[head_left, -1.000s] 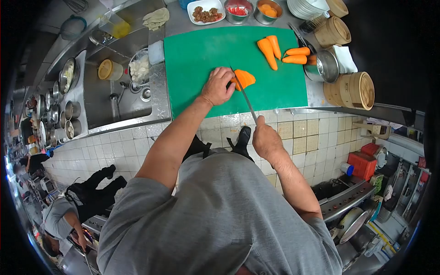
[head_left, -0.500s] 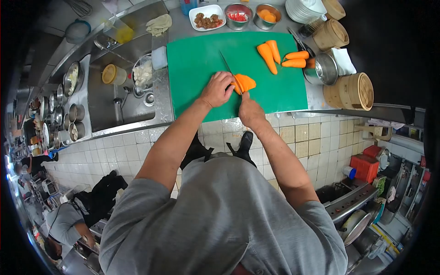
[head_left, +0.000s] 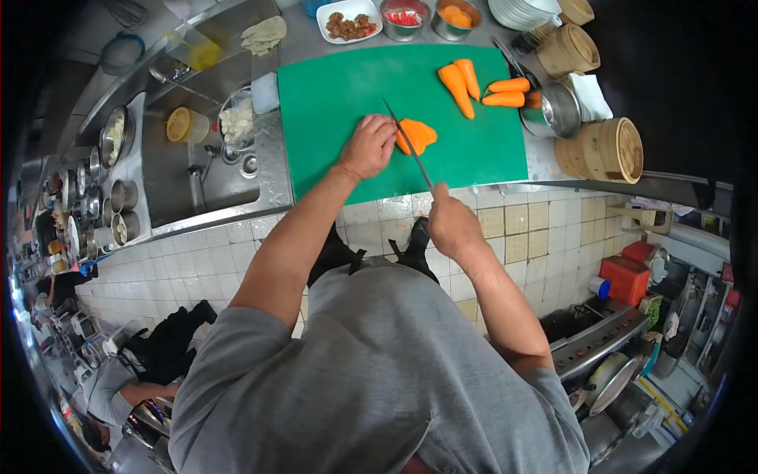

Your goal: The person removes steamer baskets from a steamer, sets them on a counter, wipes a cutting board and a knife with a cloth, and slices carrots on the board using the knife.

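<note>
On a green cutting board point(head_left: 332, 95), orange carrot slices point(head_left: 418, 136) lie fanned beside the knife blade. My left hand point(head_left: 369, 146) presses with curled fingers on the carrot piece at the blade's left side. The knife point(head_left: 410, 150) crosses the carrot at a slant, its tip pointing away from me. Its handle is wrapped by my right hand point(head_left: 452, 223), just off the board's near edge. Several peeled carrots point(head_left: 455, 91) rest at the board's upper right.
A metal bowl point(head_left: 551, 112) and bamboo steamers point(head_left: 602, 150) stand right of the board. Behind it are a white dish of meat point(head_left: 349, 22) and small bowls. A sink point(head_left: 170, 170) lies left. Another person point(head_left: 110, 387) is at lower left.
The right hand moved forward with the knife, then drew back toward me. The left hand stays on the carrot. The other person at lower left has shifted posture.
</note>
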